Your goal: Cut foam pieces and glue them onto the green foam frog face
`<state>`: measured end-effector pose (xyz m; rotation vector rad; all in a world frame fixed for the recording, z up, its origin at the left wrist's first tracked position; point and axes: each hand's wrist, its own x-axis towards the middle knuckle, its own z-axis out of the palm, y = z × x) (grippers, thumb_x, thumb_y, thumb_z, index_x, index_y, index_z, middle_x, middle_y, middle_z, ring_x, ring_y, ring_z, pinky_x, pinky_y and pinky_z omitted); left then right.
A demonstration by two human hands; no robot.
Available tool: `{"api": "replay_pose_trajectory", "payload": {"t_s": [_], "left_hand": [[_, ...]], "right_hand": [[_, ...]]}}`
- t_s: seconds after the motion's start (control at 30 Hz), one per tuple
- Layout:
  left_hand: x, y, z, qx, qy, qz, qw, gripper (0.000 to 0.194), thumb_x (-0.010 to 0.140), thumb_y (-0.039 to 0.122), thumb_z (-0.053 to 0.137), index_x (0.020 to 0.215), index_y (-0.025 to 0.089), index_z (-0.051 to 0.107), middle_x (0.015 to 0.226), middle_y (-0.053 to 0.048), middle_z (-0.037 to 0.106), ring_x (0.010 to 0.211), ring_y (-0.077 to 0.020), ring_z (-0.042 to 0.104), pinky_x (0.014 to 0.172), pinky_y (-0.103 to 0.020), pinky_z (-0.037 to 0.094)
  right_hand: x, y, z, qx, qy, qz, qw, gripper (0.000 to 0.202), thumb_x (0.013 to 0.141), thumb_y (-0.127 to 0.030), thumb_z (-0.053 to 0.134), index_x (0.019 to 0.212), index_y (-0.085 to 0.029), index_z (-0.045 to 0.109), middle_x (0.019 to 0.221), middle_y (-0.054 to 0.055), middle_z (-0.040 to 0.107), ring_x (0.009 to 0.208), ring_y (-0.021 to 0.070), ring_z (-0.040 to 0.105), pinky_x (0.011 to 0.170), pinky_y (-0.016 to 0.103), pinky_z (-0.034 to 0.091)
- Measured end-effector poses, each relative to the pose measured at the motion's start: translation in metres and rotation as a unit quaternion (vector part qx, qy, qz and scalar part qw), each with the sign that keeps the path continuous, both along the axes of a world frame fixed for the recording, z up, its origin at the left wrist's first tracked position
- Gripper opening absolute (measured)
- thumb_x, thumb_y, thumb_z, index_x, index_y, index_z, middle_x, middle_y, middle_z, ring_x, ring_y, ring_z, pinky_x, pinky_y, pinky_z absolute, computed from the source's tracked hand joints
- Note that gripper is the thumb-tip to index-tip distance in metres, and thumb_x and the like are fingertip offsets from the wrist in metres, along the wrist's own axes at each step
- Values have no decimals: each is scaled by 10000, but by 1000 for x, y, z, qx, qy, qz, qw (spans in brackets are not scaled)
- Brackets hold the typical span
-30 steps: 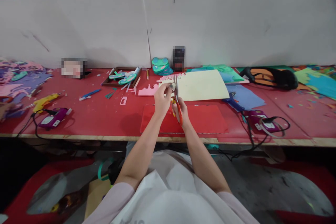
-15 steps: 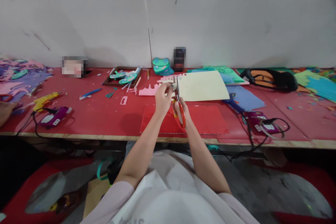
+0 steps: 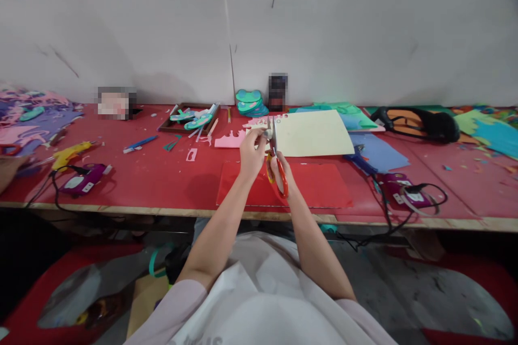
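Two hands of yours meet above a red desk (image 3: 141,183): the left hand (image 3: 253,153) pinches a small pale piece (image 3: 268,133) between its fingertips, and the right hand (image 3: 286,166) is closed around the handles of the scissors (image 3: 274,143), whose blades point away from you, slightly parted, right beside the piece. Cutting looks to be partway through, judging by that pose: the piece has not been set down, and how much of its edge is left to cut cannot be told. Just beyond your hands lies a cream sheet (image 3: 318,133), mostly whole; nearer you is a bright red sheet (image 3: 318,186). Cutting already done shows in the notched pink scrap (image 3: 230,141) on your left and a small pink cutout (image 3: 191,154) with a hole in it. Green shapes (image 3: 249,102) are stacked against the white board, and teal pieces (image 3: 199,122) rest in a tray (image 3: 164,128). Your left fingers cover most of the pale piece, so its outline is hidden, as is whether the blades touch it. The cream sheet's near left corner is hidden too. A blurred patch masks a dark upright object (image 3: 278,91), and another person's hand (image 3: 11,170) is cut off at the left edge.
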<state>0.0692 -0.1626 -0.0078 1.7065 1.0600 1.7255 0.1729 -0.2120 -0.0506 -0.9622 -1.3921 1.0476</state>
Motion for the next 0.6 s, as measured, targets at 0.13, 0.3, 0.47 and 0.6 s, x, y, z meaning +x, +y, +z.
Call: {"api": "replay_pose_trajectory", "payload": {"t_s": [0.13, 0.3, 0.47, 0.6], "left_hand": [[-1, 0, 0, -5, -2, -1, 1000, 226, 912, 404, 495, 897, 214, 617, 931, -61, 674, 810, -144, 647, 751, -289, 531], [0, -2, 0, -10, -1, -3, 1000, 217, 910, 402, 502, 886, 218, 615, 931, -60, 674, 820, -144, 648, 751, -285, 532], [0, -5, 4, 4, 8, -1, 1000, 163, 912, 329, 511, 855, 216, 615, 931, -61, 678, 855, -146, 648, 774, -287, 531], [0, -6, 4, 8, 15, 0, 1000, 141, 910, 289, 513, 867, 206, 619, 920, -59, 683, 866, -144, 646, 782, -279, 525]], "right_hand": [[-1, -2, 0, 0, 12, -2, 1000, 457, 862, -654, 424, 1110, -278, 496, 595, -56, 374, 446, 92, 344, 436, 257, 320], [-1, -1, -1, -4, 8, -7, 1000, 476, 855, -674, 414, 1109, -278, 484, 580, -61, 364, 435, 93, 335, 435, 259, 316], [-2, -4, 2, 0, 13, -12, 1000, 456, 861, -649, 436, 1096, -263, 495, 576, -63, 367, 438, 89, 339, 437, 253, 305], [-3, -5, 2, -2, 19, -20, 1000, 457, 855, -644, 451, 1079, -249, 501, 577, -65, 371, 436, 83, 335, 427, 243, 293]]}}
